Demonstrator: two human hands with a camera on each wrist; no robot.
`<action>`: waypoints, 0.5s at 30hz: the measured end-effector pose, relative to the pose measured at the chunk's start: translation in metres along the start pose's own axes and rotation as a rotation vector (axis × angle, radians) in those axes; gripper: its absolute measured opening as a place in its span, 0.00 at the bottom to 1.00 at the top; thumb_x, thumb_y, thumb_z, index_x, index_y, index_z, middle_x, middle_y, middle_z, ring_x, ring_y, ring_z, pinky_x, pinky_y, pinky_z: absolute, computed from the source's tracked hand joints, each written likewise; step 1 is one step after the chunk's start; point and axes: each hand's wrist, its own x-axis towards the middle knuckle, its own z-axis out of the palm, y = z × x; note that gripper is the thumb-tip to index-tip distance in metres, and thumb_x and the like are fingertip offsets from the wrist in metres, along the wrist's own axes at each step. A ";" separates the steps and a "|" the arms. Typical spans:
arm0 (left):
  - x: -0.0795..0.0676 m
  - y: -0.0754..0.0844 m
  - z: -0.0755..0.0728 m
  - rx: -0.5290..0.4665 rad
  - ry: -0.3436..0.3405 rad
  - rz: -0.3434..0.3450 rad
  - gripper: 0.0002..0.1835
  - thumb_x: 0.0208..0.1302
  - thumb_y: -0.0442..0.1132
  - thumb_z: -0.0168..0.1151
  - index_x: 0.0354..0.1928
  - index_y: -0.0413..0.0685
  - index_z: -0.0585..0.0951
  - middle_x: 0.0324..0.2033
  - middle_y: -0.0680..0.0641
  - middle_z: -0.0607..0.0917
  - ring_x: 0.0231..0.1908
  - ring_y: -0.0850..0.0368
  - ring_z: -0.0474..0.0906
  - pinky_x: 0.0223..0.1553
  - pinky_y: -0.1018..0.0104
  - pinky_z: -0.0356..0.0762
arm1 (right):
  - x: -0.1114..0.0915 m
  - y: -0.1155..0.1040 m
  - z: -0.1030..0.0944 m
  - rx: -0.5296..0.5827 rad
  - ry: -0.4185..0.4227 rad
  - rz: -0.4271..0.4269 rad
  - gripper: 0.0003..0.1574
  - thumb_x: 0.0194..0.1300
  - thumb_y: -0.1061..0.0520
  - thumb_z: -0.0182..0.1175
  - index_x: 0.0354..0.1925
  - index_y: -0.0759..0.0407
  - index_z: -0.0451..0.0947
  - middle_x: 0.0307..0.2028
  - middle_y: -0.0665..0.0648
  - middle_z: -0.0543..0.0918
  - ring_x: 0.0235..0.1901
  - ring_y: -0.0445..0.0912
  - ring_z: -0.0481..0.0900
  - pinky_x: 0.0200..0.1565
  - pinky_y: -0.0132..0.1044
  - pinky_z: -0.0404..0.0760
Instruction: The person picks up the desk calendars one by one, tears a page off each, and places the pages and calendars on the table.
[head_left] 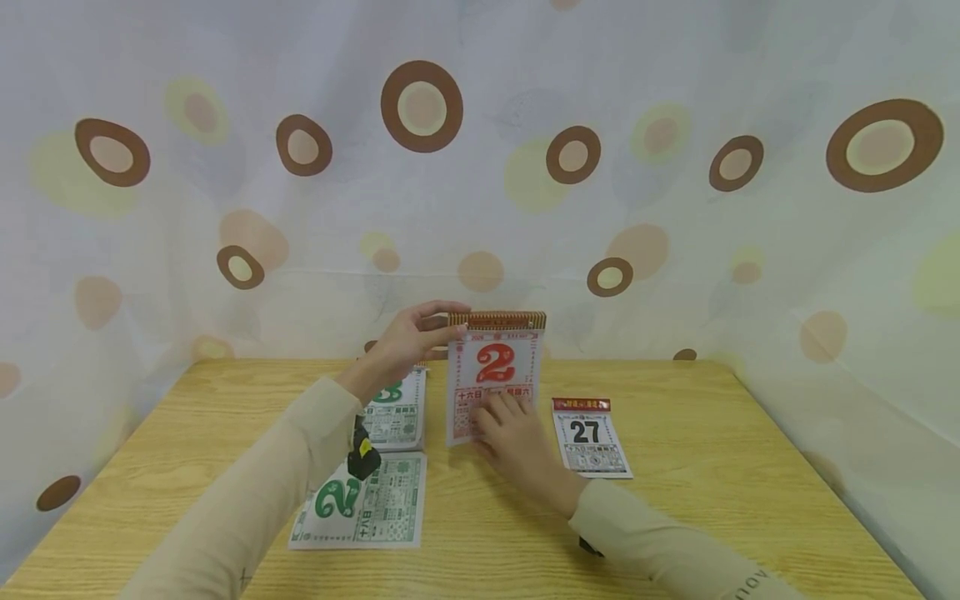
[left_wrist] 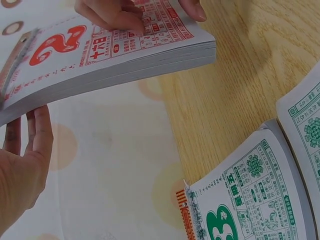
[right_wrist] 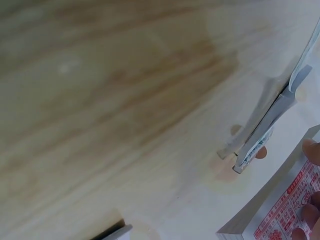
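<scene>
A thick tear-off calendar (head_left: 495,367) with a red "2" on its front stands raised and upright over the table. My left hand (head_left: 420,337) grips its top left corner; in the left wrist view, fingers (left_wrist: 40,132) support its back. My right hand (head_left: 517,442) holds the lower part, with bent fingers (left_wrist: 117,17) on the printed front and the thumb near the bottom edge. Left of it lies a calendar with a green "3" (left_wrist: 250,200), partly hidden by my left arm. Its turned-down page (head_left: 390,500) with a green "2" lies towards me.
To the right, a smaller calendar (head_left: 592,437) with a red header and black "27" lies on the wooden table (head_left: 675,517). Behind the table hangs a pale curtain (head_left: 480,200) with brown circles. A dark strap device (head_left: 363,450) sits on my left wrist.
</scene>
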 end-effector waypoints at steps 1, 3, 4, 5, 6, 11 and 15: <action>0.000 0.000 0.000 0.002 -0.001 0.002 0.20 0.58 0.42 0.62 0.54 0.55 0.75 0.54 0.45 0.77 0.53 0.51 0.74 0.55 0.50 0.73 | 0.000 0.000 0.000 -0.006 0.002 -0.001 0.24 0.42 0.50 0.72 0.37 0.53 0.72 0.38 0.51 0.77 0.39 0.46 0.74 0.38 0.37 0.72; 0.000 0.000 0.000 0.005 -0.002 0.002 0.20 0.58 0.42 0.61 0.54 0.55 0.75 0.53 0.45 0.77 0.53 0.51 0.75 0.54 0.51 0.74 | 0.001 -0.001 0.000 -0.012 0.004 -0.002 0.25 0.41 0.50 0.72 0.37 0.53 0.72 0.37 0.51 0.76 0.38 0.46 0.74 0.38 0.37 0.72; 0.000 0.000 0.000 0.005 -0.003 0.001 0.20 0.58 0.42 0.61 0.54 0.55 0.75 0.53 0.45 0.77 0.53 0.51 0.75 0.54 0.52 0.75 | 0.001 -0.002 -0.001 -0.017 0.002 -0.002 0.25 0.41 0.51 0.73 0.36 0.53 0.72 0.37 0.51 0.76 0.38 0.46 0.74 0.37 0.37 0.72; 0.000 0.000 0.001 0.005 -0.004 0.001 0.20 0.58 0.41 0.61 0.54 0.55 0.75 0.53 0.45 0.77 0.53 0.51 0.75 0.53 0.53 0.75 | 0.001 -0.002 -0.001 -0.022 -0.002 -0.001 0.26 0.40 0.51 0.73 0.36 0.53 0.71 0.36 0.51 0.76 0.38 0.46 0.73 0.37 0.37 0.72; 0.000 0.000 0.001 0.004 -0.005 0.002 0.20 0.59 0.41 0.61 0.54 0.55 0.74 0.53 0.44 0.77 0.53 0.51 0.75 0.53 0.53 0.76 | 0.001 -0.002 -0.001 -0.029 -0.008 -0.002 0.26 0.40 0.51 0.73 0.36 0.53 0.71 0.36 0.51 0.76 0.37 0.46 0.73 0.37 0.37 0.72; 0.000 -0.001 0.001 0.000 -0.006 -0.003 0.20 0.58 0.41 0.61 0.54 0.55 0.75 0.53 0.45 0.77 0.52 0.51 0.75 0.53 0.54 0.76 | 0.000 -0.003 0.000 -0.042 -0.024 0.008 0.28 0.38 0.51 0.74 0.37 0.53 0.70 0.37 0.51 0.75 0.37 0.46 0.73 0.37 0.36 0.72; 0.000 -0.001 0.000 -0.012 -0.007 -0.002 0.20 0.59 0.41 0.61 0.54 0.55 0.75 0.52 0.44 0.77 0.52 0.50 0.75 0.53 0.54 0.76 | 0.001 -0.002 0.002 -0.026 -0.009 0.013 0.27 0.39 0.51 0.74 0.37 0.53 0.71 0.36 0.50 0.75 0.37 0.46 0.72 0.37 0.36 0.71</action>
